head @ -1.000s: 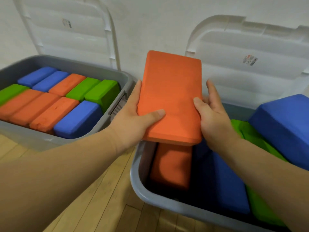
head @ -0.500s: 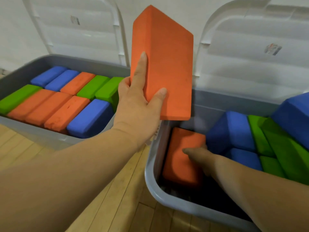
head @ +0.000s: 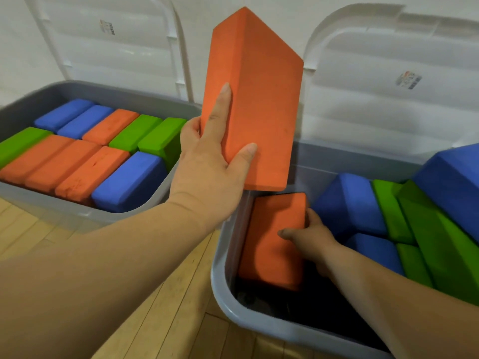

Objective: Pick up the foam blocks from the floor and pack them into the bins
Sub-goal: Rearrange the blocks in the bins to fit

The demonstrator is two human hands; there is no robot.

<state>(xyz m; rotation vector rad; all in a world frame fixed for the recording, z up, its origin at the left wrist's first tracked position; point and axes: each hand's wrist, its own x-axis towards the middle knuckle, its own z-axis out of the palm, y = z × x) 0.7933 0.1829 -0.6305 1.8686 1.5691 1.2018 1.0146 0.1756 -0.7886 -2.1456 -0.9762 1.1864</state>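
While left hand grips one orange foam block upright above the left end of the right bin, right hand clasps the lower orange block inside, probably squaring it against the left wall.

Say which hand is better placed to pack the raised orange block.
Left: the left hand grips the raised block above the right bin; the right hand holds the lower block inside.
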